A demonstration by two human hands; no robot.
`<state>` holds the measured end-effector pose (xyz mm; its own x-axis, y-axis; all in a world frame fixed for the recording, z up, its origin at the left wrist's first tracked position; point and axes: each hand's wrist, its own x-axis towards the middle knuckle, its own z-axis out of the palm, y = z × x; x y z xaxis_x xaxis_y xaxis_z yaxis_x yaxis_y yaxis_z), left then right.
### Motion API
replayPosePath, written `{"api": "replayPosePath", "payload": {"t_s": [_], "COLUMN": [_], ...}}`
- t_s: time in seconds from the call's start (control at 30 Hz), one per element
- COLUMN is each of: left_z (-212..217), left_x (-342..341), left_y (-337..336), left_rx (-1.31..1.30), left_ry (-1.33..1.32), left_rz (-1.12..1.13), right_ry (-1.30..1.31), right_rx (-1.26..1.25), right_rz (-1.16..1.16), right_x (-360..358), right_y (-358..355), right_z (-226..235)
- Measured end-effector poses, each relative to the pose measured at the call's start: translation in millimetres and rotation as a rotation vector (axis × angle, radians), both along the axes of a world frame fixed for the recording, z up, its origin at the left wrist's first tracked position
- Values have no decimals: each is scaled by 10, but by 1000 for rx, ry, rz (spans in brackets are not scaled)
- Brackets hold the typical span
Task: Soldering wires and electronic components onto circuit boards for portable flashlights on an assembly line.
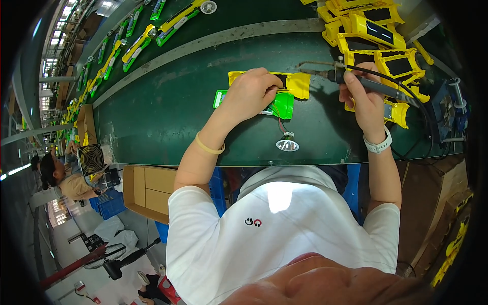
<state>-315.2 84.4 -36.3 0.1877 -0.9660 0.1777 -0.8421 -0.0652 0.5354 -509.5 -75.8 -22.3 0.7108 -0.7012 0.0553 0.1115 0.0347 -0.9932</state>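
Observation:
My left hand (254, 90) lies over a yellow plastic housing (299, 85) and a green plastic housing (285, 105) beside it. Its thumb and forefinger pinch together at what looks like a thin wire by the yellow piece; the palm hides much of both housings. Thin red and black wires (279, 121) run from the green housing toward me to a round silver lamp reflector (287, 145). To the right, my right hand (363, 96) grips a soldering iron (376, 87) with a bent metal tube along its tip. The tip points left, above the bench and apart from the housings.
Several yellow housings (406, 66) are heaped at the right, near a blue metal stand (447, 109) and the iron's black cable. Beyond a metal rail (203, 43), green and yellow lamps stand in rows. A cardboard box (147, 190) and another person (76, 185) are at left.

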Motion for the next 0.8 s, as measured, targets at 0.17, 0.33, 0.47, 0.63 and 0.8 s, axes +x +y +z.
{"api": "replayPosePath", "payload": {"t_s": [0.17, 0.33, 0.47, 0.63, 0.8], "left_z": [-6, 9, 27, 28, 282], "left_x": [-1, -24, -53, -99, -155], "left_y": [-6, -4, 2, 43, 155], "left_rx": [8, 9, 21, 46, -106], "left_ry": [3, -10, -10, 8, -61], "left_rz": [-3, -7, 5, -37, 97], "right_ry": [-84, -132, -110, -62, -36], "right_rx": [109, 138, 134, 158, 174], "right_rz": [21, 32, 44, 39, 11], "right_x": [129, 399, 439, 327, 279], "right_y": [133, 211, 206, 254, 239], "right_z": [-15, -130, -276, -241, -220]}}
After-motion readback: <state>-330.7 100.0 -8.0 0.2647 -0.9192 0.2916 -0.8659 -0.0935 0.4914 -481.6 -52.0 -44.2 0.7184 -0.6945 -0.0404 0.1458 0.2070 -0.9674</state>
